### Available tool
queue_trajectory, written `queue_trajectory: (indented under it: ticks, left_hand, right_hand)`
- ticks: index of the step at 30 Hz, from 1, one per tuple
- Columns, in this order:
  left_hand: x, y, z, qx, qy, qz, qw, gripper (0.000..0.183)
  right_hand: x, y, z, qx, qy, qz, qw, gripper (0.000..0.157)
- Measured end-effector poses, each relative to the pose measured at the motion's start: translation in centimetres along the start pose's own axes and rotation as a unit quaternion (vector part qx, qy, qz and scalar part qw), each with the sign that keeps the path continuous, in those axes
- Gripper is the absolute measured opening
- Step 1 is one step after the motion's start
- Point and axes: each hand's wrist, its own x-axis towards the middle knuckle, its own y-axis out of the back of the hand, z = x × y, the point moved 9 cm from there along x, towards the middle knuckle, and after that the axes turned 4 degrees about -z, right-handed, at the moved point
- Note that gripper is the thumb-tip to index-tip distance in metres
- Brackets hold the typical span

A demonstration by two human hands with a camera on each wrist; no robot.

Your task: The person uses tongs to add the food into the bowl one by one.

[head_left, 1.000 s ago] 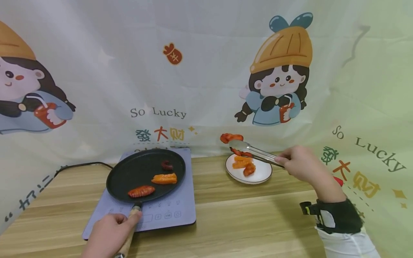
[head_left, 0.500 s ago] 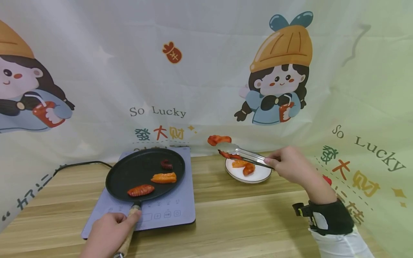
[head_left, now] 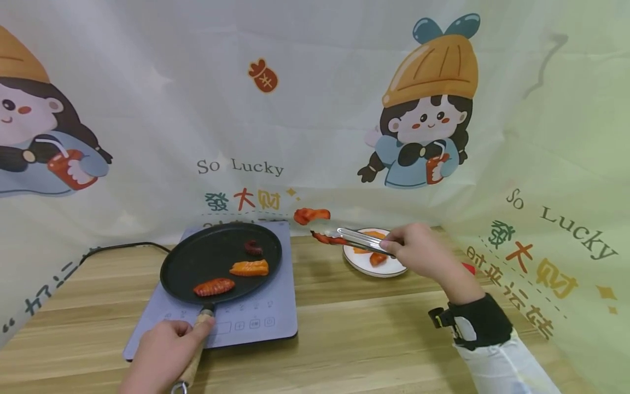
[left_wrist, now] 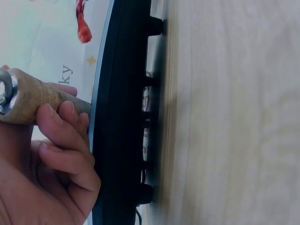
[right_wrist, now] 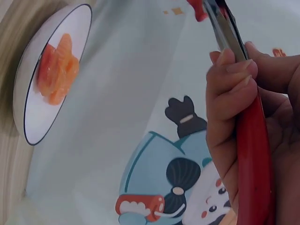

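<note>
My left hand [head_left: 164, 350] grips the wooden handle [head_left: 197, 358] of a black frying pan [head_left: 209, 251]; in the left wrist view the fingers curl round that handle [left_wrist: 30, 96]. Inside the pan lie a red ridged piece [head_left: 214, 287], an orange piece [head_left: 249, 267] and a small dark-red curled piece [head_left: 253, 248]. My right hand [head_left: 420, 254] holds metal tongs [head_left: 356, 239] with red grips [right_wrist: 253, 164]. A glossy red-orange food piece [head_left: 313, 215] hangs at the tongs' tips, in the air between pan and plate.
A white dark-rimmed plate [head_left: 358, 267] with orange food pieces [right_wrist: 58, 70] stands right of the pan, partly behind the tongs. Under the pan is a flat induction cooker [head_left: 283, 323], its black cord [head_left: 123, 246] running left. A printed curtain [head_left: 320, 109] hangs behind the wooden table [head_left: 344, 339].
My right hand has carried the tongs and the red-orange piece leftward, from over the plate to the gap beside the pan. The left hand has kept its hold on the handle.
</note>
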Motion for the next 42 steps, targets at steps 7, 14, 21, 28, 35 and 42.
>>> queue_trajectory:
  ticks: [7, 14, 21, 28, 35, 42]
  left_hand:
    - [0.0, 0.1, 0.1, 0.001, -0.007, 0.001, 1.0, 0.062]
    - [-0.1, 0.1, 0.1, 0.001, -0.002, 0.003, 1.0, 0.06]
    - [0.0, 0.1, 0.0, -0.002, 0.0, 0.007, 1.0, 0.06]
    - [0.1, 0.0, 0.0, -0.003, -0.004, 0.008, 0.9999, 0.06]
    - [0.0, 0.0, 0.2, -0.001, -0.003, 0.009, 1.0, 0.061]
    - [0.1, 0.0, 0.2, 0.003, -0.002, 0.009, 1.0, 0.061]
  right_hand:
    - [1.8, -1.3, -2.2, 0.019, 0.001, -0.014, 1.0, 0.018]
    - [3.6, -2.7, -4.8, 0.019, 0.017, -0.012, 1.0, 0.019]
    - [5.1, -4.2, -7.1, 0.002, 0.032, 0.002, 0.999, 0.021]
    - [5.9, -4.9, -8.8, 0.005, 0.023, -0.013, 1.0, 0.023]
    - [6.6, -5.0, -10.2, -0.014, 0.035, -0.018, 0.999, 0.023]
    - [7.6, -5.2, -11.8, -0.046, 0.072, -0.029, 0.996, 0.022]
